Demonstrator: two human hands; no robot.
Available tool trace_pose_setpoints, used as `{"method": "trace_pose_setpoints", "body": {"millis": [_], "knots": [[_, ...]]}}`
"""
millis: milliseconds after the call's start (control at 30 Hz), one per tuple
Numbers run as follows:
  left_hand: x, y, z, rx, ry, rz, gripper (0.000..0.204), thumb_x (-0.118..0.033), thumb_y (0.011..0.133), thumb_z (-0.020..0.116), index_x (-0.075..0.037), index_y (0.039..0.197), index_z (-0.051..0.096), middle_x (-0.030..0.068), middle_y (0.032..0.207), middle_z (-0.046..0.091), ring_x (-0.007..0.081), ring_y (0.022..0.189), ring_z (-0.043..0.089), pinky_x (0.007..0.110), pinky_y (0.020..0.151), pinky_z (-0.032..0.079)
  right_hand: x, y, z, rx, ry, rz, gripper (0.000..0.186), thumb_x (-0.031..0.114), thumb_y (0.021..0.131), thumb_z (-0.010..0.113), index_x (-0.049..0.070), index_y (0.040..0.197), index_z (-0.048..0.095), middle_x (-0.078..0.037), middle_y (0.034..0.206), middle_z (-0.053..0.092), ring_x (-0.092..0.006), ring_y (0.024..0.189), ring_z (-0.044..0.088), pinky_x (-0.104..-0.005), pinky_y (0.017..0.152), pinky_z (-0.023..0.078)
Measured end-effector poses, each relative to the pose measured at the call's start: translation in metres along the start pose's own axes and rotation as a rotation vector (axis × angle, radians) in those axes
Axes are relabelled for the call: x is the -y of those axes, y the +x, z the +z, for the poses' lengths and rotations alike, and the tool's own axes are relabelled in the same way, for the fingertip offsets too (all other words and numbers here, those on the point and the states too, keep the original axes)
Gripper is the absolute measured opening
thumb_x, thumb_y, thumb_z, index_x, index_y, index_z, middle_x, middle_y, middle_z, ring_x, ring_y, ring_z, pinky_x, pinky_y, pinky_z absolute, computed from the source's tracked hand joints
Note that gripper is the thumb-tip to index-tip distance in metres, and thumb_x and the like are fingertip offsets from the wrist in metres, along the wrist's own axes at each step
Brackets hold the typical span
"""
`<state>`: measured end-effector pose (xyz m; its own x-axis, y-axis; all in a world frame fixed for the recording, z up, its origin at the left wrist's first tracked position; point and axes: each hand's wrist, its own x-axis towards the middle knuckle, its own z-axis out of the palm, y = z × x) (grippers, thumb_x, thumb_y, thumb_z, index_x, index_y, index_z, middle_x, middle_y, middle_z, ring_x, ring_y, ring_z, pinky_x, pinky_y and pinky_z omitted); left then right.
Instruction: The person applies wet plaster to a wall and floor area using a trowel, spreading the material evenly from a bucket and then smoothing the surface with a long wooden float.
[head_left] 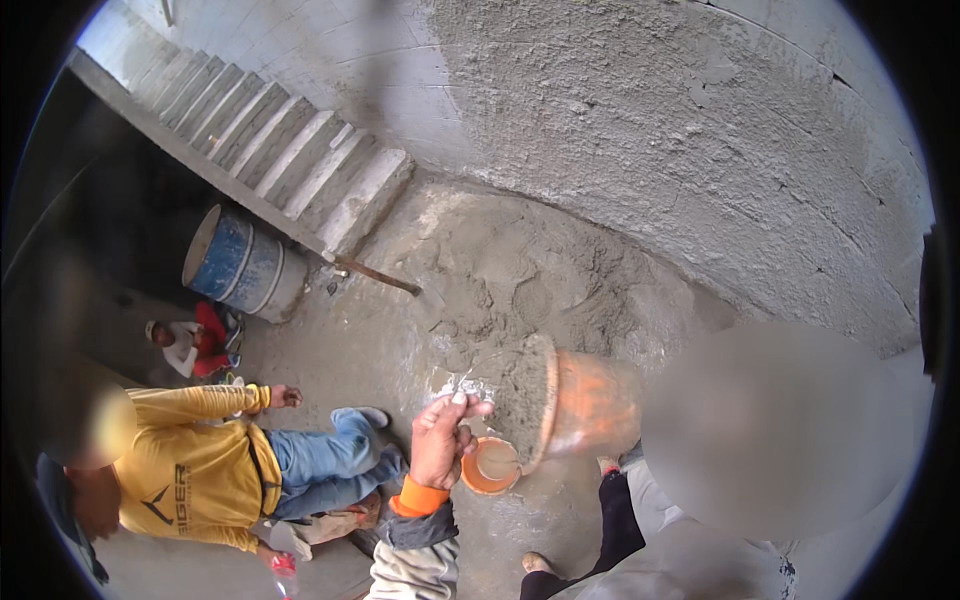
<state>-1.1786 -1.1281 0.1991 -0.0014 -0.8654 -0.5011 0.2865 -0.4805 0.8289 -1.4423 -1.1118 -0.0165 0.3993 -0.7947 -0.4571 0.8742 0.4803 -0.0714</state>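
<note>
My left hand (440, 445), in an orange cuff and grey sleeve, reaches up from the lower edge. Its fingers are curled, with thumb and index finger close together; what they hold, if anything, I cannot make out. Just right of the fingertips is a worn orange bucket (597, 408), tilted with its mouth to the left and heaped with wet grey mortar (520, 400). Whether my fingers touch it I cannot tell. A smaller orange bucket (490, 466) stands beside my hand, partly hidden by the large one. My right hand is out of sight.
Behind the buckets spreads a mortar pile (540, 270), with a rusty bar (378, 275) nearby. Concrete stairs (290, 160) and a blue-and-white drum (245, 265) stand back left. A yellow-shirted person (200, 480) holds a bottle (284, 570); another sits farther back. A blurred person fills the right.
</note>
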Motion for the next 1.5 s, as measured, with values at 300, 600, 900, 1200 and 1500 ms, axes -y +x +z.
{"method": "trace_pose_setpoints", "body": {"millis": [300, 600, 900, 1200, 1500], "knots": [[-0.028, 0.174, 0.057, -0.191, -0.366, 0.306, 0.024, -0.028, 0.093, 0.046, -0.005, 0.097, 0.054, 0.0002, 0.078, 0.057, 0.0051, 0.052, 0.044, 0.018, 0.042, 0.032, 0.169, 0.087, 0.311, -0.026, -1.419, -0.710, 0.055, 0.044, 0.080, 0.061, -0.007, 0.101, 0.059, -0.014, 0.090, 0.064, -0.0191, 0.084, 0.061, -0.0279, 0.077, 0.048], [-0.098, 0.070, 0.040, -0.099, -0.543, 0.746, 0.024, -0.032, 0.092, 0.050, -0.009, 0.098, 0.050, -0.0061, 0.071, 0.045, 0.0020, 0.052, 0.033, 0.020, 0.052, 0.033, 0.122, 0.017, 0.421, 0.569, -1.280, -0.988, 0.051, 0.042, 0.083, 0.058, -0.003, 0.109, 0.055, -0.012, 0.093, 0.062, -0.0159, 0.084, 0.061, -0.0258, 0.074, 0.050], [0.069, -0.060, -0.010, -0.546, -0.370, 0.371, 0.027, -0.022, 0.088, 0.056, -0.006, 0.109, 0.053, -0.0062, 0.075, 0.053, 0.0012, 0.056, 0.042, 0.016, 0.050, 0.036, 0.016, 0.046, 0.174, 0.164, -0.888, -0.112, 0.057, 0.049, 0.090, 0.040, -0.001, 0.115, 0.051, -0.011, 0.111, 0.057, -0.0203, 0.099, 0.057, -0.0322, 0.086, 0.046], [0.075, -0.248, -0.049, -0.829, -0.274, 0.475, 0.025, -0.016, 0.089, 0.052, 0.000, 0.107, 0.060, -0.0049, 0.066, 0.048, 0.0020, 0.052, 0.040, 0.018, 0.047, 0.034, -0.179, 0.003, 0.027, 0.134, -0.849, 0.690, 0.046, 0.042, 0.090, 0.042, 0.007, 0.119, 0.050, -0.011, 0.114, 0.057, -0.0259, 0.095, 0.060, -0.0394, 0.081, 0.050], [0.246, -0.415, -0.148, -1.093, -0.268, 0.315, 0.031, -0.024, 0.087, 0.053, 0.004, 0.097, 0.063, -0.0007, 0.067, 0.054, 0.0074, 0.062, 0.050, 0.024, 0.057, 0.041, -0.188, -0.017, -0.067, -0.299, -1.859, 0.630, 0.035, 0.022, 0.090, 0.036, 0.004, 0.118, 0.044, -0.023, 0.099, 0.058, -0.0353, 0.074, 0.061, -0.0480, 0.067, 0.050]]}}
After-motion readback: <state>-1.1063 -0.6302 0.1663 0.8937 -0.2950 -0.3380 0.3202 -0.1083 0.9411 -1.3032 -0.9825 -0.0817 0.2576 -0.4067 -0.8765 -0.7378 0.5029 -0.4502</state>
